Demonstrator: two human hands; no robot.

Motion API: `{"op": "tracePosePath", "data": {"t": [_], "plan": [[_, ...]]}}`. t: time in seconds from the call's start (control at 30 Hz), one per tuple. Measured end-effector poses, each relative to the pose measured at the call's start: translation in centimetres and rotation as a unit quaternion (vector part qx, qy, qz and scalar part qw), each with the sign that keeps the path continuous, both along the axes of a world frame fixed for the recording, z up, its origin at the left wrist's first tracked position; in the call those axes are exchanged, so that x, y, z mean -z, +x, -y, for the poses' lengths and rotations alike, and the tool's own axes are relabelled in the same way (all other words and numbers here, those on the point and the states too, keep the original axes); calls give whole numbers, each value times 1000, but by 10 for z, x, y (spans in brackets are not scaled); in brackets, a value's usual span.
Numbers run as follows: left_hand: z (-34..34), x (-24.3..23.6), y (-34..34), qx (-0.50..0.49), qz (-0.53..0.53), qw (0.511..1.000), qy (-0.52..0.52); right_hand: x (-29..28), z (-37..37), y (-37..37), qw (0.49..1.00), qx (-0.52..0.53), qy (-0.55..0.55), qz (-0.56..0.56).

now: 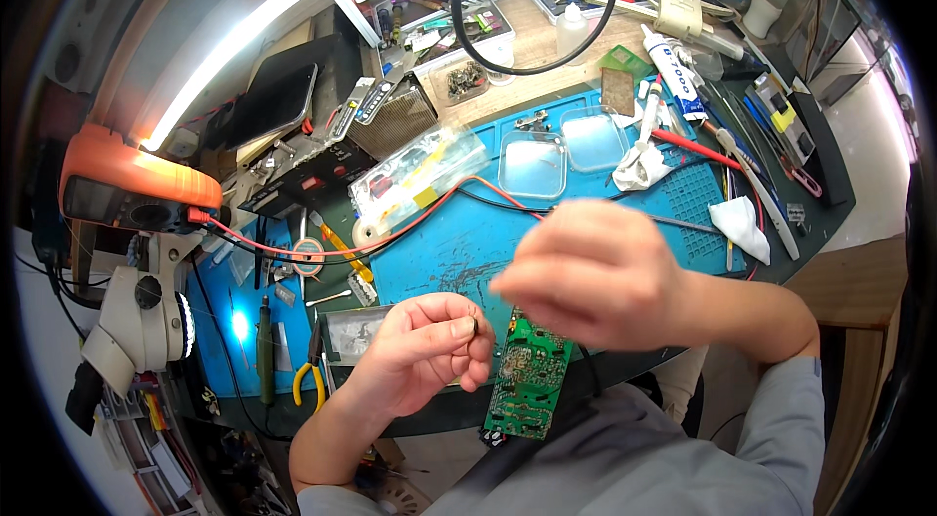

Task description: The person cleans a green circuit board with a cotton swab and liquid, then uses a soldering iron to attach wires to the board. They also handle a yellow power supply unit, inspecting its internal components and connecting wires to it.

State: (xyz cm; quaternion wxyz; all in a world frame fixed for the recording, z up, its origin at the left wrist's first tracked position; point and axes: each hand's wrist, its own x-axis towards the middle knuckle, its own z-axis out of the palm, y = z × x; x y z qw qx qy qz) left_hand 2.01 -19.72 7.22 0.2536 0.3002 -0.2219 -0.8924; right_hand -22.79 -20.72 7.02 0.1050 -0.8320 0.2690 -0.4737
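Note:
My left hand (420, 350) is at the lower middle, palm up, pinching a small dark piece (472, 329) between thumb and forefinger; what it is I cannot make out. My right hand (595, 277) is raised just above and to the right, slightly blurred, fingers curled closed; whatever they may hold is hidden. Beneath it a long green circuit board (527, 384), solder side up, lies at the desk's front edge, right beside my left hand and partly covered by the right. A dark cable runs down to the right of the board.
Around them are a blue mat (439, 262), an orange multimeter (137, 184) with leads crossing the mat, a microscope (132, 316), yellow-handled pliers (310, 384), a plastic bag (405, 174), open clear cases (532, 166), a white bottle (572, 33) and many tools along the right.

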Motion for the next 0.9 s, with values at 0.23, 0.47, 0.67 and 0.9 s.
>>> {"op": "tracePosePath", "data": {"t": [0.23, 0.47, 0.67, 0.9], "plan": [[-2, -3, -8, -94, 163, 971, -150, -3, 4, -5, 999, 40, -10, -23], [-8, 1, -18, -143, 222, 924, -278, 4, -6, 3, 999, 15, 23, -39], [-5, 4, -9, -135, 153, 954, -219, 4, -3, 5, 999, 28, 23, -21], [-4, 4, -9, -127, 120, 975, -140, 0, -7, 5, 999, 36, 2, -31]]}}
